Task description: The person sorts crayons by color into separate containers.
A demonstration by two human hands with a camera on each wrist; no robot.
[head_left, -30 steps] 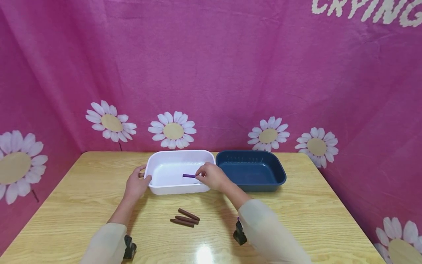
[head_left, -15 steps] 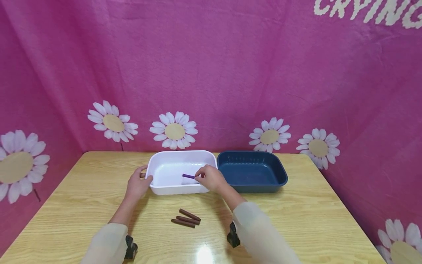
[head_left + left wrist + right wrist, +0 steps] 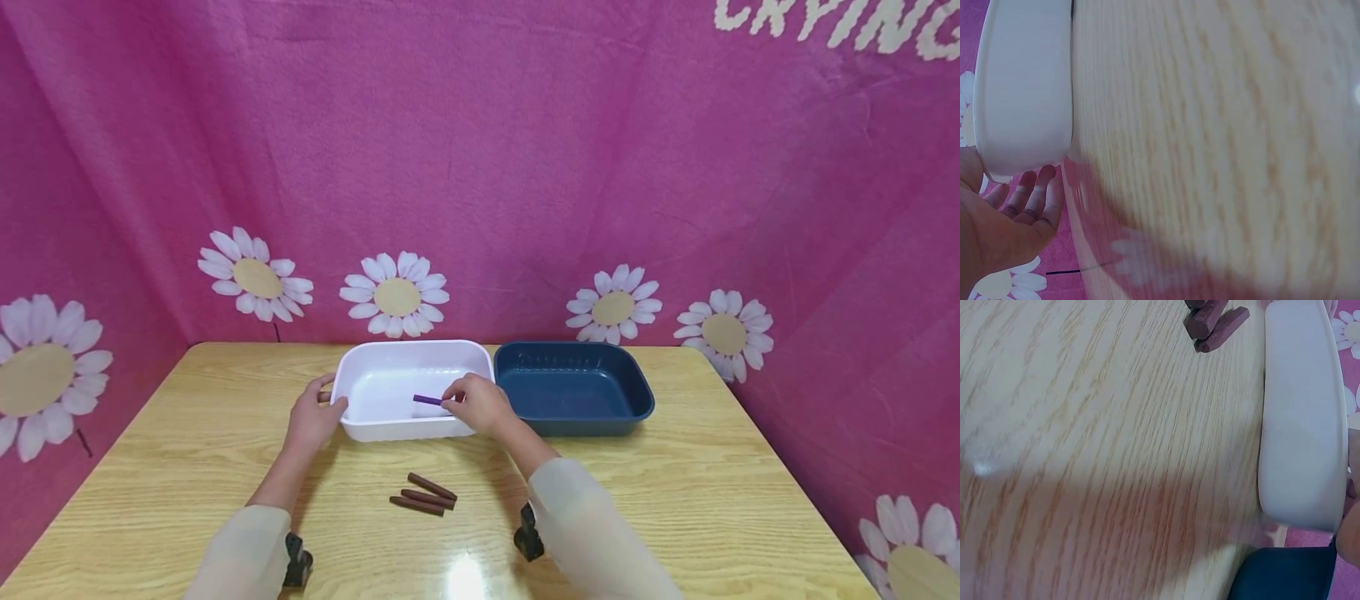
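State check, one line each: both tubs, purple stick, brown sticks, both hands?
white tub: upright on the table, left hand at its left rim.
blue tub: upright, nothing visible in it, beside the white tub.
purple stick: pinched by the right hand, over the white tub.
brown sticks: three, lying on the table.
left hand: grips the tub rim.
right hand: pinches the purple stick.

blue bin [image 3: 573, 390] | three brown sticks [image 3: 423, 494], perhaps crayons | wooden table [image 3: 712, 492]
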